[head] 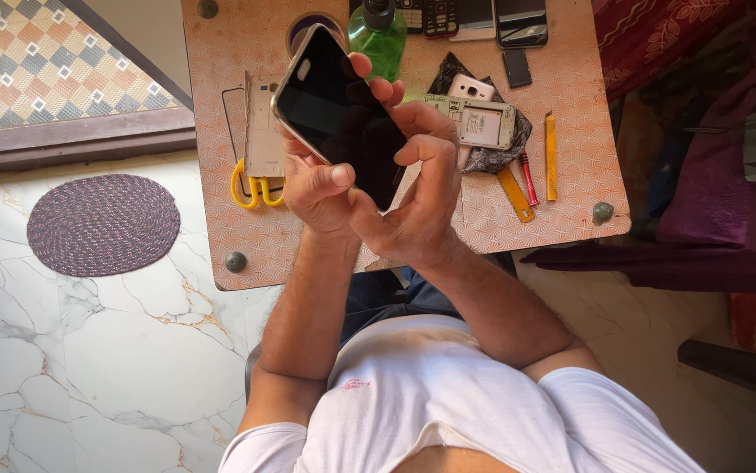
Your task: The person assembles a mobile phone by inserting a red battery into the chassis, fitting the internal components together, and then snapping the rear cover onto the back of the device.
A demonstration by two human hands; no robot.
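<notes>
Both hands, left [321, 188] and right [417, 188], grip the phone [338, 114] above the worktop [229, 210]; a loose grip could drop it.

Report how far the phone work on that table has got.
Done: one phone lies opened on the dark cloth, insides showing. In hand: left hand and right hand grip a dark-screened smartphone, apparently intact. Left: it looks unopened; yellow pry tools lie unused.

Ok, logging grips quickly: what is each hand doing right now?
Left hand: closed on the smartphone, thumb along its edge.
Right hand: fingers curled on the same smartphone, gripping it too.
</notes>
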